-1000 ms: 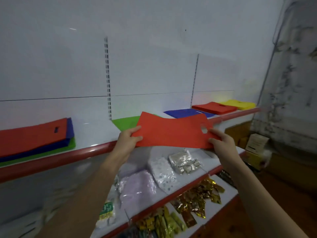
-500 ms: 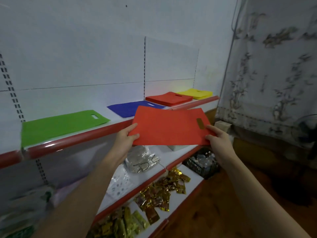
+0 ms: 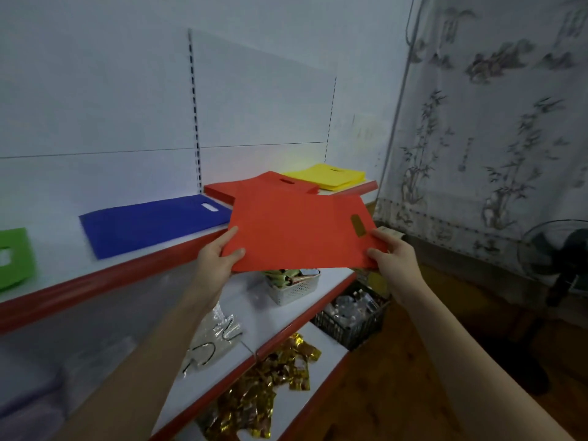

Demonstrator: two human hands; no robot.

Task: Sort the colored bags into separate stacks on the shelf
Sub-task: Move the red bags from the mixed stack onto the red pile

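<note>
5 bag colours (image 3: 299, 230), 2 baskets (image 3: 296, 286)

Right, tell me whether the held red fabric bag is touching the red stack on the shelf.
Cannot tell. In the head view the held red fabric bag overlaps the red stack, hiding any gap; both hands hold it up.

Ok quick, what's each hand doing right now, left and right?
Left hand: pinching the near left corner of the red bag.
Right hand: gripping the same red bag at its right edge, below the handle slot.
</note>
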